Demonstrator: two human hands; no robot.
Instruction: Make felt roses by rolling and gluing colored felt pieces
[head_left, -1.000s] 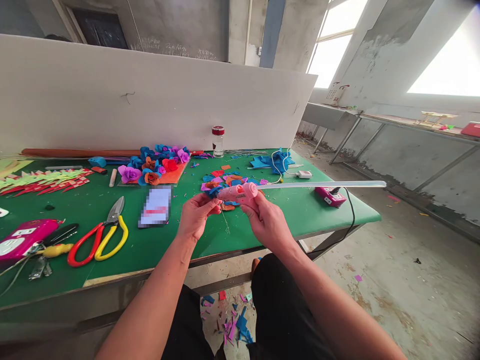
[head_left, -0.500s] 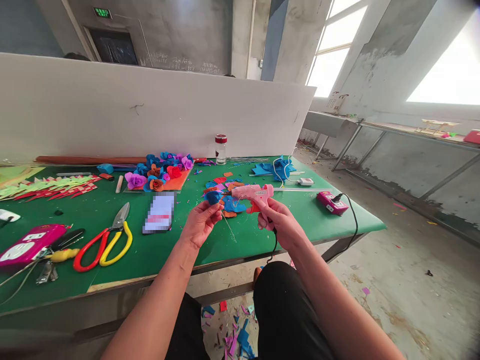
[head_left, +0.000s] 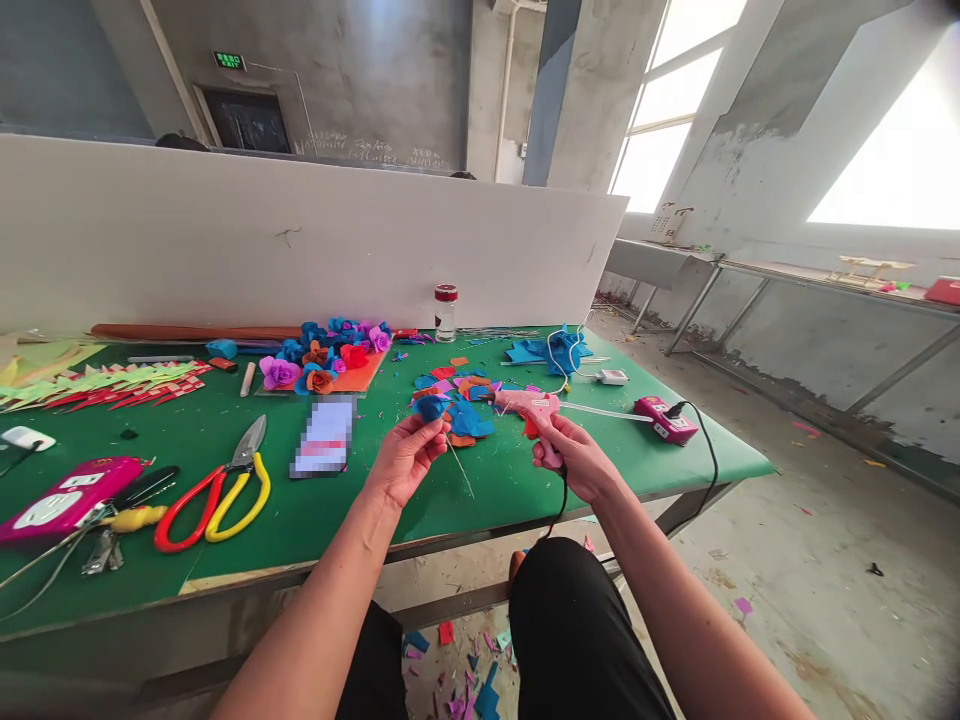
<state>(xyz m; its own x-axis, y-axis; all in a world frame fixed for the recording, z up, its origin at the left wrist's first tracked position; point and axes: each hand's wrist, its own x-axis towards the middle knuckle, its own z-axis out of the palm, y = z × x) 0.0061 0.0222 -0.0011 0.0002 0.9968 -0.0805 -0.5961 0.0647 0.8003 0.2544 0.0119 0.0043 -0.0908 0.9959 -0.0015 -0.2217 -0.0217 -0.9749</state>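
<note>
My left hand (head_left: 409, 452) pinches a blue paper flower (head_left: 430, 406), and a thin wire stem (head_left: 461, 467) slants down from it to the right. My right hand (head_left: 574, 450) grips a pink hot glue gun (head_left: 529, 402) by its handle. The gun's nozzle points left toward the flower, with a gap between them. From the back of the gun a clear glue stick (head_left: 607, 411) sticks out to the right. Just beyond both hands lies a loose pile of blue, orange and purple paper petals (head_left: 471, 420).
Finished paper flowers (head_left: 319, 365) sit at the back left. Red and yellow scissors (head_left: 225, 490), a phone (head_left: 324, 437) and a magenta power strip (head_left: 75, 495) lie left. A lidded jar (head_left: 445, 315) stands by the white board (head_left: 337, 240). Another power strip (head_left: 665, 420) is right.
My right hand has drawn the glue gun to the right, away from the blue flower, so the nozzle is farther off. My left hand still pinches the flower. The view has tilted slightly up.
</note>
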